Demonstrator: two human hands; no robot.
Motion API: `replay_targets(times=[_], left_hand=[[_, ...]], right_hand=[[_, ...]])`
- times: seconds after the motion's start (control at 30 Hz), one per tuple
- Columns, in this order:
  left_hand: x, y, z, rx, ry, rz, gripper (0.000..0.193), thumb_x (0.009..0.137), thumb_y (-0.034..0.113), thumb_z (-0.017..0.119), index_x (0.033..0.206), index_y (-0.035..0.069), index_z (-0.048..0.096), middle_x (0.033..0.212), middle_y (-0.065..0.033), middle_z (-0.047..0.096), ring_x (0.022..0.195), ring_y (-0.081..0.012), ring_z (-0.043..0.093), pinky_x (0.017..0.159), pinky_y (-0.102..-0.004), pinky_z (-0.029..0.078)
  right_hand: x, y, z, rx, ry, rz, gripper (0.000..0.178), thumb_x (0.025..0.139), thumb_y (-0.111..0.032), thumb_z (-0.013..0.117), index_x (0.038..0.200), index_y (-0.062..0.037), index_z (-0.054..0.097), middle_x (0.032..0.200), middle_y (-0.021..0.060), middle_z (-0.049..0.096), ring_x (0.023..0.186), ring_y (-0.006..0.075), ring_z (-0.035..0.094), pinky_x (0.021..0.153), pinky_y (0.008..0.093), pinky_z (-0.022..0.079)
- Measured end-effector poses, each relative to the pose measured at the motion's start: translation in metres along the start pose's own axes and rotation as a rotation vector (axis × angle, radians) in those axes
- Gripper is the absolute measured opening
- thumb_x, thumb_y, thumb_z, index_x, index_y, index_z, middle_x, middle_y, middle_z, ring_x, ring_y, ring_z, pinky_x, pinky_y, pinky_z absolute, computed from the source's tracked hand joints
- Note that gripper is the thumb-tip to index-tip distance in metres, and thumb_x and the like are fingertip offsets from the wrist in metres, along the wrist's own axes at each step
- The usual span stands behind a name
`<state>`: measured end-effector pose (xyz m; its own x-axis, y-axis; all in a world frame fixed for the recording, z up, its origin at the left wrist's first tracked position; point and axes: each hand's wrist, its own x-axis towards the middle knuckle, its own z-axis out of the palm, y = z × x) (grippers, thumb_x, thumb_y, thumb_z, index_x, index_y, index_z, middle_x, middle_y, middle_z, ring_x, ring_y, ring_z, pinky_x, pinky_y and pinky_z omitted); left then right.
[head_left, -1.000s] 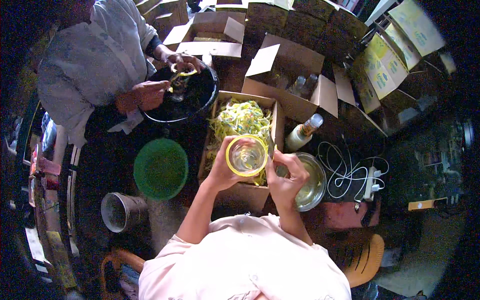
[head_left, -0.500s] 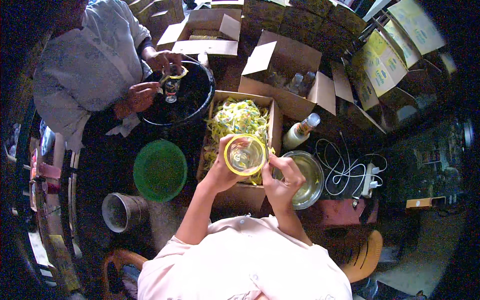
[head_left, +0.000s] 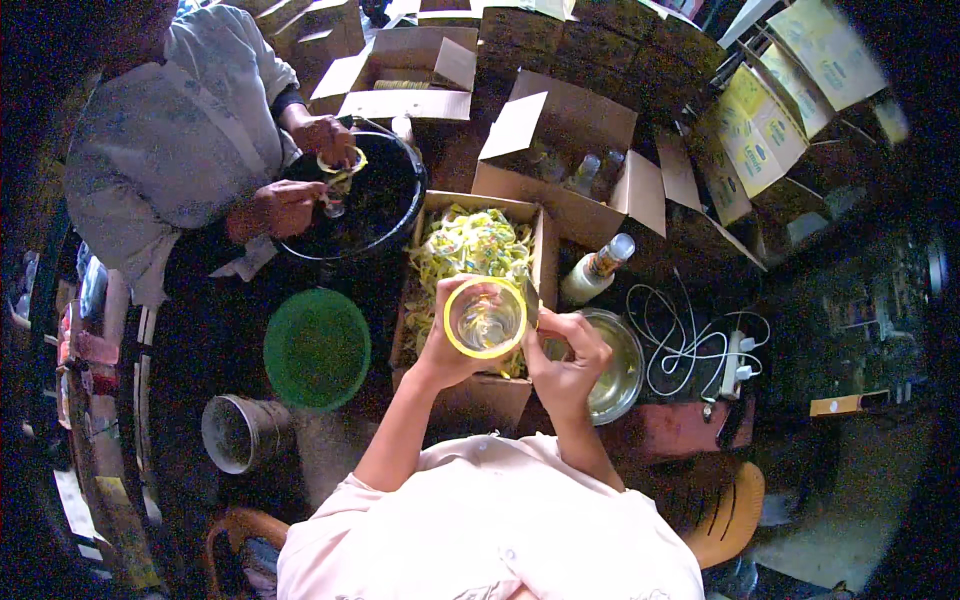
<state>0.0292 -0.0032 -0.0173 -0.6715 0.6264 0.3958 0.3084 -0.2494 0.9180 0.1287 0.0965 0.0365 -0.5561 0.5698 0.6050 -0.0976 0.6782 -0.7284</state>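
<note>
My left hand (head_left: 447,345) is wrapped round a clear drinking glass (head_left: 487,318) with a yellow rim, its mouth facing up toward me. Beside the glass's right side, my right hand (head_left: 570,358) is closed in a pinch. A thin dark sliver shows at its fingertips, too small to make out. Both hands are above the near part of a cardboard box (head_left: 547,250) heaped with yellow-green strips (head_left: 470,240). Just right of my right hand stands a round clear bowl (head_left: 625,375), partly hidden by it. Behind the bowl is a bottle (head_left: 598,270) with whitish contents.
At the far left a co-worker's hands (head_left: 285,205) hold another yellow-rimmed glass (head_left: 340,180) over a black tub (head_left: 405,215). A green basin (head_left: 317,350) and a grey bucket (head_left: 240,435) stand left. Open cartons (head_left: 560,115) lie beyond; a white cable (head_left: 680,345) lies right.
My hands keep nearly the same hold on the glass; a small yellow bit by my right fingertips no longer shows. The co-worker's glass has tilted and their hands have shifted. The whole view moved slightly.
</note>
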Motion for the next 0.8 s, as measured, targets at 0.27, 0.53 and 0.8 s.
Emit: replay_targets(times=[0.27, 0.53, 0.8], left_hand=[[0.000, -0.006, -0.011, 0.024, -0.096, 0.054, 0.074, 0.053, 0.011, 0.080, 0.110, 0.007, 0.033, 0.109, -0.0086, 0.038, 0.106, -0.0211, 0.043, 0.091, -0.0319, 0.039], [0.004, -0.001, -0.017, 0.067, -0.208, 0.061, 0.075, 0.053, 0.006, 0.079, 0.110, 0.007, 0.031, 0.110, -0.0096, 0.039, 0.108, -0.0210, 0.043, 0.092, -0.0323, 0.039], [0.006, -0.008, -0.015, -0.033, -0.186, 0.028, 0.078, 0.052, 0.006, 0.080, 0.112, 0.007, 0.029, 0.110, -0.0092, 0.040, 0.107, -0.0200, 0.045, 0.091, -0.0320, 0.039]], right_hand=[[-0.001, 0.002, 0.007, -0.013, 0.029, -0.044, 0.020, 0.058, 0.009, 0.066, 0.076, 0.0004, 0.062, 0.068, 0.0082, 0.061, 0.059, 0.0134, 0.058, 0.055, 0.0222, 0.044], [0.006, 0.015, 0.005, 0.145, -0.080, 0.035, 0.020, 0.061, 0.005, 0.067, 0.080, -0.0024, 0.064, 0.072, 0.0096, 0.063, 0.065, 0.0170, 0.062, 0.060, 0.0252, 0.048], [0.010, 0.015, 0.005, 0.081, -0.096, 0.034, 0.021, 0.061, 0.004, 0.067, 0.081, -0.0036, 0.064, 0.072, 0.0090, 0.063, 0.066, 0.0167, 0.062, 0.061, 0.0251, 0.048]])
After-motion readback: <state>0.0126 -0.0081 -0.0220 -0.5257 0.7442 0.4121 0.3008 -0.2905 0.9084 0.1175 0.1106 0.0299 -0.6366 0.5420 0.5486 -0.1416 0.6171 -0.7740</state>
